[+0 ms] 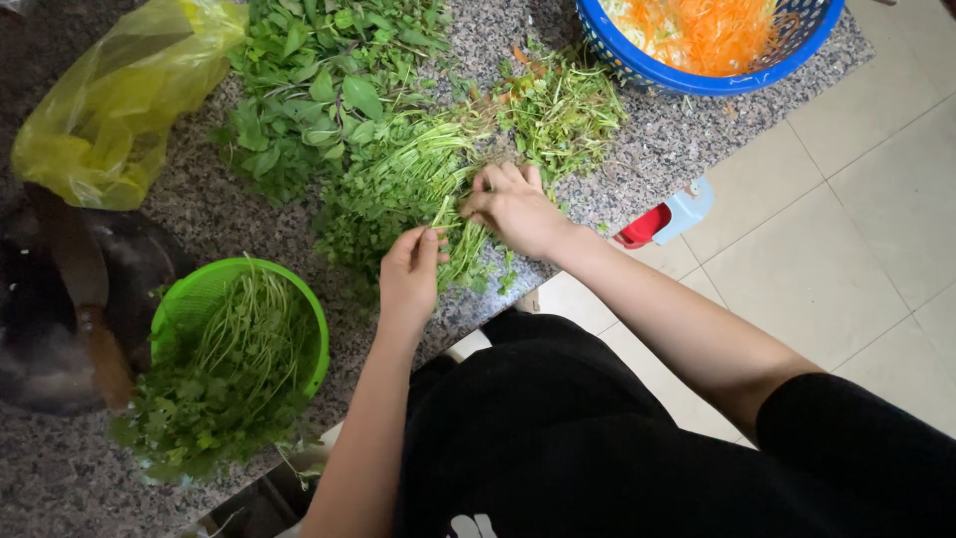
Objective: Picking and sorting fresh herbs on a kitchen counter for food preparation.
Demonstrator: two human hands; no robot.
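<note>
— What are the hands doing?
— The left hand pinches a small bunch of green herb sprigs between thumb and fingertips; the right hand is closed over the same sprigs just beyond it, fingers curled down on the stems.
— And the containers?
— Left of the grip and nearer the body, a green basket holds picked leafy stems. Far beyond the grip, to the right, a blue basket carries shredded orange and pale vegetable. A yellow plastic bag lies far left.
— The surface?
— Speckled granite counter, a loose pile of herbs spread beyond the hands — pale floor tiles to the right
</note>
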